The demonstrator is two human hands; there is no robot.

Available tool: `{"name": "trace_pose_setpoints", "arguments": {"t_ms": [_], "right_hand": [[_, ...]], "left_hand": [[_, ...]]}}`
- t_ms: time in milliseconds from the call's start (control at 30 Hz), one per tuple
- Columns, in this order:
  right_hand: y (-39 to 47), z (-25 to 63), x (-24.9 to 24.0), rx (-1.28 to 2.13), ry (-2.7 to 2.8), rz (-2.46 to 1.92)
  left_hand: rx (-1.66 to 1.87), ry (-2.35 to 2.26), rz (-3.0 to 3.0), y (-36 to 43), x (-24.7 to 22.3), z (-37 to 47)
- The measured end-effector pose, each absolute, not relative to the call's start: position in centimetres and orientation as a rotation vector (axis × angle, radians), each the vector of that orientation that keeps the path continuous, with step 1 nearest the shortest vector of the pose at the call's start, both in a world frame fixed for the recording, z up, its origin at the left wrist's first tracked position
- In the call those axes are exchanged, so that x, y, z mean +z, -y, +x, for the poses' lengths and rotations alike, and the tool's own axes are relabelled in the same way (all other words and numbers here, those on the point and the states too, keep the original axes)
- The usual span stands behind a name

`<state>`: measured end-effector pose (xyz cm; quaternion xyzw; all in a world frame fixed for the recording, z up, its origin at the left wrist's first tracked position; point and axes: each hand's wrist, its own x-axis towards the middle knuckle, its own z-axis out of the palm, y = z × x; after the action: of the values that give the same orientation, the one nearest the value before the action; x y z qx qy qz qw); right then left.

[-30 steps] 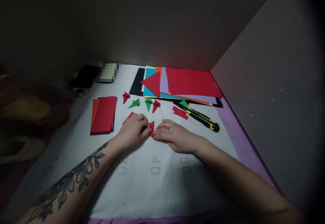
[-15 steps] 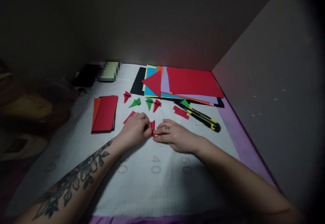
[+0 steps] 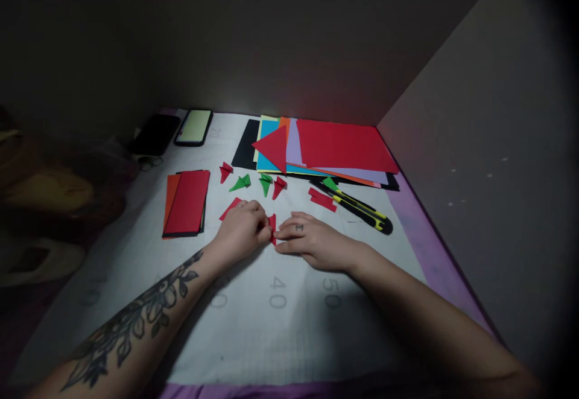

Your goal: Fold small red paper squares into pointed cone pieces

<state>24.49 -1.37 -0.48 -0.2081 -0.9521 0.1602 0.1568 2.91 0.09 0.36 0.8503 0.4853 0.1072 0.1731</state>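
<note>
— Head view: where is the small red paper [image 3: 273, 229]?

— It sits between a person's bare hands on a white sheet [image 3: 244, 341] printed with numbers, the "40" on the near side of the paper.

— And the fingers?

— The left hand [image 3: 239, 229] curls its fingers in narrow, closed on the small red paper's left edge. The right hand [image 3: 316, 242] lays its fingers out nearly straight, tips at the paper's right edge; whether they grip it, I cannot tell.

— What lies beyond the small red paper?

— 2 folded green pieces [image 3: 265, 185] and 2 folded red pieces [image 3: 279, 188] in a loose row, then a spread of large coloured sheets [image 3: 348, 145] topped by a red triangle [image 3: 275, 148].

— To the left of it?

— A flat red piece [image 3: 228, 208], partly hidden by the left hand; farther left, a stack of cards [image 3: 187, 204] in red, orange and black. Well beyond, on the same side, a phone [image 3: 196, 127] shows a lit screen.

— To the right?

— Past the right hand's fingers, red strips [image 3: 322, 200] lie just beside a black-and-yellow utility knife [image 3: 364, 212], with a green scrap [image 3: 330, 184] at its far end.
</note>
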Motion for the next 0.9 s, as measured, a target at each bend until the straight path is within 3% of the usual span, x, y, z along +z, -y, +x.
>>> {"name": "trace_pose_setpoints", "arguments": {"t_ms": [267,900], "right_hand": [[1.3,24.4,0.1,0.620,2.702,-0.623],[1.5,24.3,0.2,0.533,2.738,-0.592]], "left_hand": [[0.351,-1.383,2.389,0.1,-0.1,2.9],[0.479,-1.564,2.282,-0.1,0.3,1.6]]}}
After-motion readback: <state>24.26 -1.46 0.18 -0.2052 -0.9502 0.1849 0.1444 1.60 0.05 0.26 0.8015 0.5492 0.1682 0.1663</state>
